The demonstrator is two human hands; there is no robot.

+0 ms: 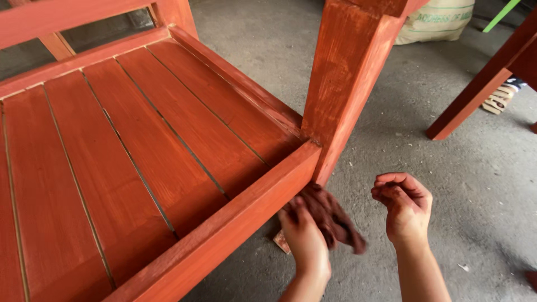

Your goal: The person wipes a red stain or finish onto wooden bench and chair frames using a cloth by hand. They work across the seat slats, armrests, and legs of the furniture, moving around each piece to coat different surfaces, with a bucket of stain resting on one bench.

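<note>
A red-brown stained wooden bench (140,145) with a slatted seat fills the left of the view. My left hand (305,237) grips a dark stained rag (333,215) and presses it against the outer face of the front rail, just below the upright leg post (344,78). To its right, my right hand (405,207) hovers over the floor with fingers curled in and nothing in it. Both hands are smeared with stain.
Grey concrete floor (391,128) lies under the bench. Another stained wooden leg (481,84) slants at the right. A pale sack (439,19) sits at the top right, with a green stick (500,14) beside it. A small scrap (281,241) lies under my left hand.
</note>
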